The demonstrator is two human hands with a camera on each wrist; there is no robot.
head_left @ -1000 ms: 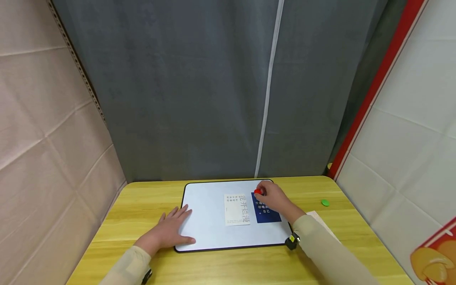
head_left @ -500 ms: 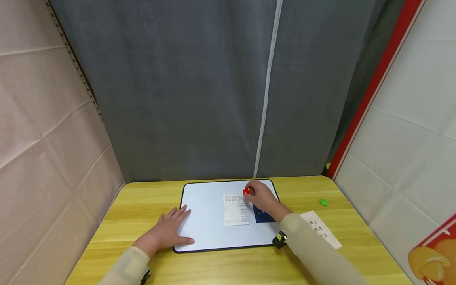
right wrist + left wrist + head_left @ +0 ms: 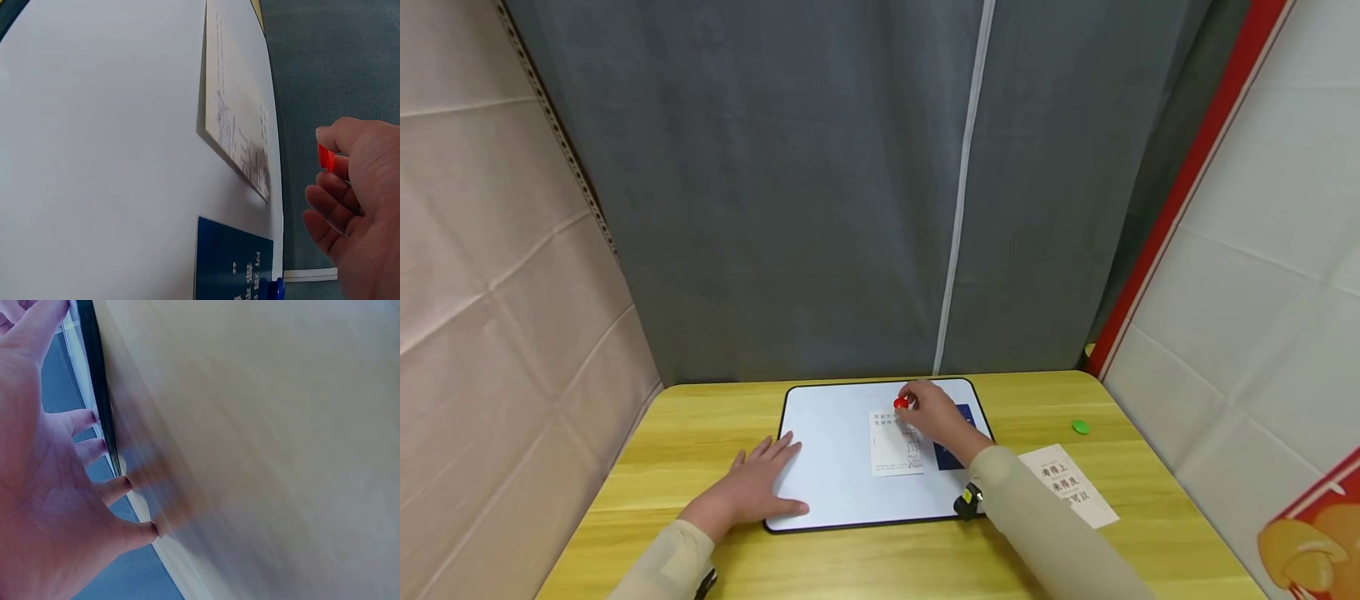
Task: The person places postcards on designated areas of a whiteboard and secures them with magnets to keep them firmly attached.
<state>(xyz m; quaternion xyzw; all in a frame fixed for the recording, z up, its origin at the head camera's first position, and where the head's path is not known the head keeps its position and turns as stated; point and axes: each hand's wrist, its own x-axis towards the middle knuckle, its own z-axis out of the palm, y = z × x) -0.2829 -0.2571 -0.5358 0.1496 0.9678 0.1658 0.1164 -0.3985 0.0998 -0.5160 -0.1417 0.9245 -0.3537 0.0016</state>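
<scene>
My right hand (image 3: pixel 936 417) pinches a red round magnet (image 3: pixel 325 156) between thumb and forefinger. It is over the top of a white card with printed characters (image 3: pixel 891 454), which lies on the whiteboard (image 3: pixel 831 467). To the right of that card is a navy card (image 3: pixel 228 259), partly hidden by my hand in the head view. A blue magnet (image 3: pixel 279 289) sits at the navy card's edge in the right wrist view. My left hand (image 3: pixel 752 487) rests on the board's left edge, fingers spread and straight, some fingertips on the table beyond the black rim.
On the wooden table (image 3: pixel 700 433), right of the board, lies another printed card (image 3: pixel 1078 492), partly covered by my right sleeve. Behind that card is a green round magnet (image 3: pixel 1080 427). A grey curtain (image 3: pixel 812 208) hangs behind the table, with pale fabric walls on both sides.
My right hand has moved left with the red magnet, from over the navy card to over the white card. The card on the right has come into fuller view. My left hand stays put.
</scene>
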